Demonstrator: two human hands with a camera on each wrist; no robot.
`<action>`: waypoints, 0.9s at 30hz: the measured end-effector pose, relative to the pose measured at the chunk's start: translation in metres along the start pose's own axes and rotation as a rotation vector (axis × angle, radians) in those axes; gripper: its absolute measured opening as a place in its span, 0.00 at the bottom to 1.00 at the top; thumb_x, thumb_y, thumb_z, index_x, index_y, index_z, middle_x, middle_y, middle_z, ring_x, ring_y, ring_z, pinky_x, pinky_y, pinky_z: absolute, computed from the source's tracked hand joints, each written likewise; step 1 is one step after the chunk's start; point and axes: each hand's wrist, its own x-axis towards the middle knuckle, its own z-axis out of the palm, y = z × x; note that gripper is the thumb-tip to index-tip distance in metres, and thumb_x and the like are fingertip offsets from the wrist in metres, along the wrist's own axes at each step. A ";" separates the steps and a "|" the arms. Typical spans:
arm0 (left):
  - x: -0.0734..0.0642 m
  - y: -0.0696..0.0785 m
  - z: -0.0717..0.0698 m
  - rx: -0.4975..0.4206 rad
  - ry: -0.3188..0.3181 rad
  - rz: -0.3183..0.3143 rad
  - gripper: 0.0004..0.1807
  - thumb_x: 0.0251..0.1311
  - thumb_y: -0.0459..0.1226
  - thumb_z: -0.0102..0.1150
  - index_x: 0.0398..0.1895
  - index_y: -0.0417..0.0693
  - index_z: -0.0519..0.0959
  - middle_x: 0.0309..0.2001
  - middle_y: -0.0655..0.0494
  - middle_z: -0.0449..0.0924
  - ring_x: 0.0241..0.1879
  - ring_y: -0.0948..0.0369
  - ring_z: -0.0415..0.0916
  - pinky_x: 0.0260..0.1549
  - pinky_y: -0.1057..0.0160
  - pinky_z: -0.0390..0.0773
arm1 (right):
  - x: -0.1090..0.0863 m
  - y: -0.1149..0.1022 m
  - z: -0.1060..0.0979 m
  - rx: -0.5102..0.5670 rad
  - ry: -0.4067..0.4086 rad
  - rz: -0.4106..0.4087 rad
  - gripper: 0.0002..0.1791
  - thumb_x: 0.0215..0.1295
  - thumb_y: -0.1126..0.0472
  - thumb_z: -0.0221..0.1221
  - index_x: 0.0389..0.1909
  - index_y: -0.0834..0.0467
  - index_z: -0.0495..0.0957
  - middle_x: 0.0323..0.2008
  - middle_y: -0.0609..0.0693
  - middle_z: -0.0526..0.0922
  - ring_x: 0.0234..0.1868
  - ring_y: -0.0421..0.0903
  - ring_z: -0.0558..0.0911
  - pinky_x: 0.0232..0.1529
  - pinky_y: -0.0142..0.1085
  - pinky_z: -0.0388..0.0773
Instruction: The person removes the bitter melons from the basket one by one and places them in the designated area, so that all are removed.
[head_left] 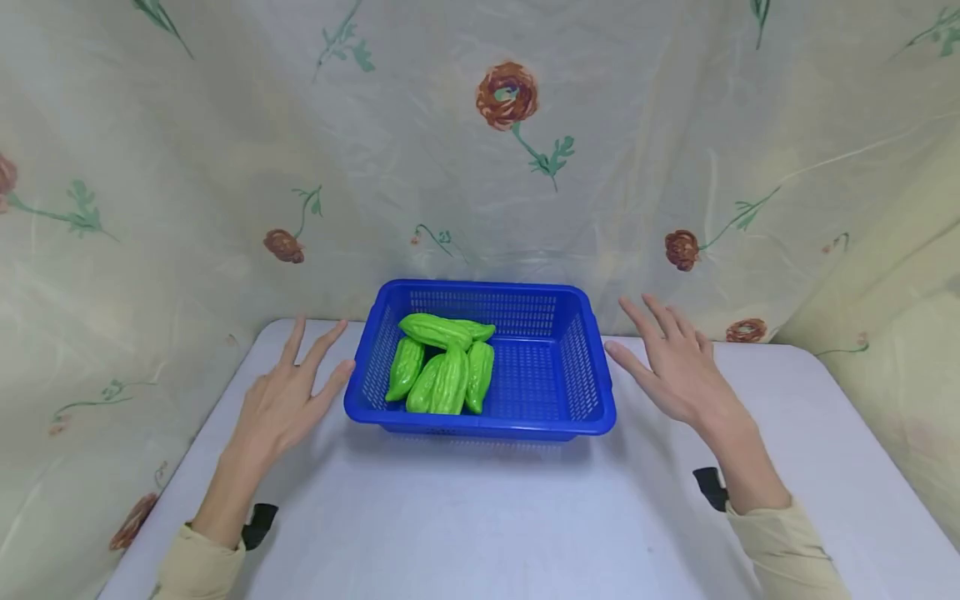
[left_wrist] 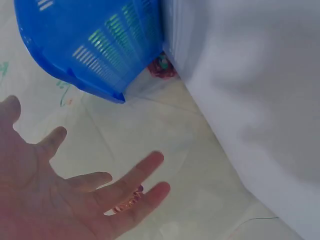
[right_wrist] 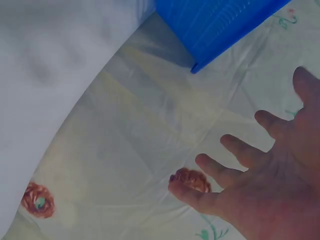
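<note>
Beside the blue basket (head_left: 480, 423), left fingers (head_left: 324, 345) and right fingers (head_left: 661, 317) spread wide, holding nothing.

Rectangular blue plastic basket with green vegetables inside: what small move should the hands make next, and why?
I'd probably ease the left hand and right hand inward to the short sides of the rectangular blue plastic basket: both are spread open on either side, holding nothing, and the bumpy, elongated green vegetables lie inside.

blue basket (head_left: 525, 425): 1 | green gourds (head_left: 450, 379): 6 | hands (head_left: 281, 407): 2 | table (head_left: 465, 521): 1
</note>
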 end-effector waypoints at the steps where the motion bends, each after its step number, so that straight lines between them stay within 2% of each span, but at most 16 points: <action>1: -0.002 0.001 0.000 -0.020 0.003 -0.006 0.37 0.81 0.68 0.35 0.88 0.74 0.51 0.88 0.33 0.40 0.17 0.52 0.72 0.15 0.58 0.65 | 0.000 -0.003 0.000 0.024 -0.005 -0.003 0.46 0.81 0.26 0.41 0.89 0.41 0.41 0.89 0.63 0.42 0.86 0.75 0.45 0.74 0.83 0.43; 4: -0.009 0.002 0.001 -0.080 0.033 -0.017 0.35 0.83 0.64 0.35 0.87 0.69 0.55 0.87 0.33 0.47 0.33 0.43 0.86 0.22 0.52 0.76 | 0.002 -0.012 0.000 0.095 -0.017 -0.028 0.44 0.83 0.28 0.41 0.89 0.42 0.42 0.88 0.64 0.44 0.85 0.75 0.50 0.75 0.81 0.48; 7: -0.017 0.005 0.003 -0.137 0.083 -0.023 0.33 0.85 0.59 0.38 0.86 0.62 0.59 0.85 0.32 0.55 0.51 0.39 0.89 0.35 0.40 0.85 | 0.006 -0.023 -0.001 0.139 -0.036 -0.063 0.44 0.83 0.29 0.42 0.89 0.43 0.43 0.87 0.65 0.47 0.84 0.75 0.55 0.75 0.78 0.56; 9: -0.022 0.007 0.004 -0.176 0.109 -0.029 0.32 0.86 0.56 0.40 0.85 0.58 0.61 0.83 0.32 0.58 0.46 0.43 0.91 0.43 0.36 0.85 | 0.009 -0.031 0.000 0.150 -0.048 -0.084 0.44 0.83 0.30 0.42 0.89 0.43 0.44 0.87 0.65 0.49 0.81 0.74 0.62 0.73 0.75 0.64; 12: -0.030 0.011 0.007 -0.233 0.135 -0.046 0.30 0.86 0.52 0.45 0.84 0.55 0.64 0.82 0.31 0.60 0.35 0.51 0.91 0.47 0.35 0.84 | 0.013 -0.043 0.001 0.179 -0.073 -0.116 0.43 0.84 0.32 0.44 0.89 0.44 0.44 0.86 0.65 0.53 0.77 0.71 0.70 0.70 0.71 0.72; 15: -0.039 0.018 0.014 -0.299 0.147 -0.071 0.29 0.85 0.49 0.48 0.83 0.54 0.65 0.81 0.30 0.61 0.27 0.60 0.87 0.48 0.36 0.84 | 0.017 -0.055 0.002 0.205 -0.093 -0.157 0.43 0.84 0.33 0.47 0.89 0.45 0.45 0.85 0.64 0.55 0.78 0.70 0.71 0.70 0.70 0.73; 18: -0.047 0.027 0.023 -0.377 0.150 -0.113 0.30 0.85 0.46 0.50 0.84 0.53 0.63 0.82 0.31 0.59 0.28 0.58 0.88 0.50 0.38 0.84 | 0.023 -0.064 0.002 0.212 -0.105 -0.193 0.43 0.83 0.34 0.49 0.89 0.45 0.46 0.85 0.64 0.55 0.78 0.69 0.70 0.71 0.69 0.73; 21: -0.054 0.037 0.032 -0.462 0.156 -0.156 0.30 0.84 0.44 0.50 0.85 0.54 0.61 0.83 0.33 0.59 0.31 0.53 0.90 0.46 0.49 0.84 | 0.028 -0.073 0.002 0.228 -0.122 -0.211 0.43 0.83 0.36 0.52 0.88 0.45 0.46 0.84 0.63 0.57 0.75 0.65 0.75 0.69 0.65 0.78; 24: -0.057 0.044 0.039 -0.517 0.151 -0.197 0.31 0.85 0.44 0.50 0.86 0.56 0.59 0.80 0.35 0.63 0.34 0.52 0.92 0.47 0.54 0.80 | 0.031 -0.084 0.004 0.253 -0.146 -0.239 0.43 0.83 0.36 0.52 0.88 0.46 0.48 0.82 0.61 0.61 0.69 0.61 0.82 0.65 0.60 0.82; 27: -0.058 0.049 0.043 -0.555 0.142 -0.220 0.32 0.85 0.44 0.50 0.86 0.56 0.58 0.76 0.35 0.68 0.35 0.49 0.92 0.52 0.49 0.79 | 0.035 -0.099 0.004 0.274 -0.169 -0.280 0.41 0.83 0.37 0.52 0.87 0.47 0.51 0.80 0.59 0.66 0.67 0.58 0.84 0.63 0.57 0.83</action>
